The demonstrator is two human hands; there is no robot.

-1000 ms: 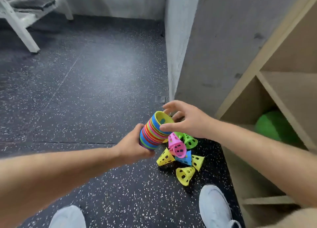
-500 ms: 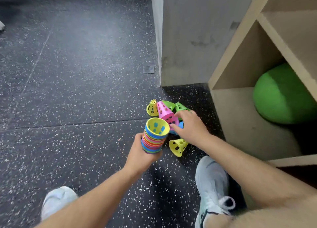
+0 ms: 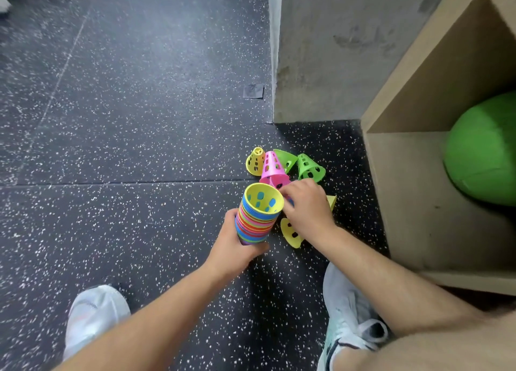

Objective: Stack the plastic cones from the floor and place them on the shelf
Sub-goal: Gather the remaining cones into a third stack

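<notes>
Loose cones (image 3: 310, 169) on floor (image 3: 125, 119) left of shelf (image 3: 405, 189); stack (image 3: 255, 222) just before them (ball (image 3: 483, 153) in shelf).

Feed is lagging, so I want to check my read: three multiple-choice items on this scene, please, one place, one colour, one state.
1. Where is the green ball? A in the shelf B on the floor C on a shoe
2. Top cone of the stack is: A pink B yellow C green
3. The left hand: A lies flat B grips the stack C hangs idle
A, the ball sits inside the shelf; B, its yellow rim faces the camera; B, fingers curl round the stack.
</notes>
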